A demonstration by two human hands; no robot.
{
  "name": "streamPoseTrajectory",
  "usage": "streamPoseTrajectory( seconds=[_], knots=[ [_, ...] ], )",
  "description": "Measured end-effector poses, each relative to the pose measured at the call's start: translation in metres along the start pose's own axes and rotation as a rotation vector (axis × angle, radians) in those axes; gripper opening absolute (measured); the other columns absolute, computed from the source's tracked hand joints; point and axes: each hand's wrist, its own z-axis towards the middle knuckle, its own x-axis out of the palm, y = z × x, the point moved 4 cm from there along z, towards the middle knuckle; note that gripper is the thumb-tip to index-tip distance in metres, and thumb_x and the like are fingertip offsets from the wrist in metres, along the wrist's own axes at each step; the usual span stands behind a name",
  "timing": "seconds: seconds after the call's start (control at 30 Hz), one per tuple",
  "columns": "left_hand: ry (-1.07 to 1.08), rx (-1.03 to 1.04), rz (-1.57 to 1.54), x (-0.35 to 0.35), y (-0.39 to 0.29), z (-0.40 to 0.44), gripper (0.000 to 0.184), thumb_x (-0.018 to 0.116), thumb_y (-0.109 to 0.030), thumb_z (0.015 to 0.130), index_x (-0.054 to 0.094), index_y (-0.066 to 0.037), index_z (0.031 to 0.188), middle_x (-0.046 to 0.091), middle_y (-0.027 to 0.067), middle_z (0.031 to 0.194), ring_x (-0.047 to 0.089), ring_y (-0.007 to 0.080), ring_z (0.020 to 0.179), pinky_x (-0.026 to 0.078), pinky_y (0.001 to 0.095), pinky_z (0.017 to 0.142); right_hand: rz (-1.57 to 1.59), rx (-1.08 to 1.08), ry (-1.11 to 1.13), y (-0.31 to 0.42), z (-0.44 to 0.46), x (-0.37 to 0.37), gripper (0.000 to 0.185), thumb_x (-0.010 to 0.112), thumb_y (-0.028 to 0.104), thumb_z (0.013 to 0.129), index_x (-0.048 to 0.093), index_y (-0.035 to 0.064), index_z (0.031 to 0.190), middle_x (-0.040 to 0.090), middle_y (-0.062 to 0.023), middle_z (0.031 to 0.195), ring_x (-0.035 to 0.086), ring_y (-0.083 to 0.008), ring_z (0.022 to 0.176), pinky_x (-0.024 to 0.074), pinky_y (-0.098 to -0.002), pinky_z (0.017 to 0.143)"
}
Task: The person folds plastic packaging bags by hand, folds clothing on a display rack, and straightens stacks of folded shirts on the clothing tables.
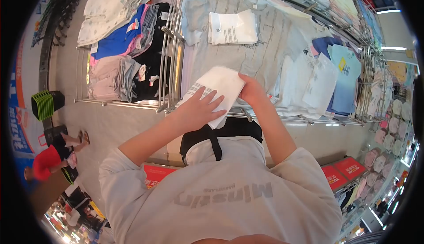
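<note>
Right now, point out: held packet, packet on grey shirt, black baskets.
Held packet (224, 81), head view, bare upper face.
Packet (234, 27) on grey shirt (260, 63), head view, middle of top.
Black baskets (56, 102), head view, black side.

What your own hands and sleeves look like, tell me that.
The left hand and right hand are bare, with no rings or watch visible. Loose, short, pale grey sleeves leave the forearms uncovered; the matching shirt has darker grey lettering.
</note>
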Motion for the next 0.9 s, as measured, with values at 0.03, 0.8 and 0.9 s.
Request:
streamPoseTrajectory(
  seconds=[0.03, 0.8, 0.9],
  knots=[
    [0.003, 0.029, 0.015, -0.001, 0.005, -0.002, 0.051, 0.061, -0.016, 0.090, 0.056, -0.026, 0.139, 0.047, 0.0085, 0.152, 0.046, 0.0301, 0.138, 0.034, 0.0547, 0.114, -0.006, -0.002, -0.064, -0.007, 0.006, -0.006, 0.043, 0.061, 0.023, 0.096, 0.055, -0.0002, 0.132, 0.064, -0.0147, 0.126, 0.063, -0.0292, 0.115, 0.0521, -0.0455, 0.097],
    [-0.704, -1.005, -1.840, 0.115, 0.233, 0.120, 0.033, 0.065, -0.010, 0.095, 0.060, 0.004, 0.125, 0.069, 0.0124, 0.119, 0.067, 0.0205, 0.107, 0.052, 0.0350, 0.096, -0.410, -0.404, 0.017, 0.124, 0.098, -0.052, 0.048, 0.069, 0.000, 0.081, 0.056, 0.0008, 0.127, 0.066, -0.0066, 0.115, 0.063, -0.0163, 0.106, 0.0480, -0.0292, 0.093],
    [-0.652, -0.971, -1.839, 0.127, 0.243, 0.128, 0.031, 0.066, -0.009, 0.095, 0.062, 0.004, 0.123, 0.070, 0.0111, 0.118, 0.067, 0.0198, 0.105, 0.052, 0.0343, 0.095, -0.350, -0.441, -0.052, 0.152, 0.102, -0.042, 0.040, 0.072, 0.016, 0.088, 0.058, 0.0018, 0.122, 0.066, -0.0049, 0.110, 0.062, -0.0146, 0.100, 0.0483, -0.0297, 0.087]
  ],
)
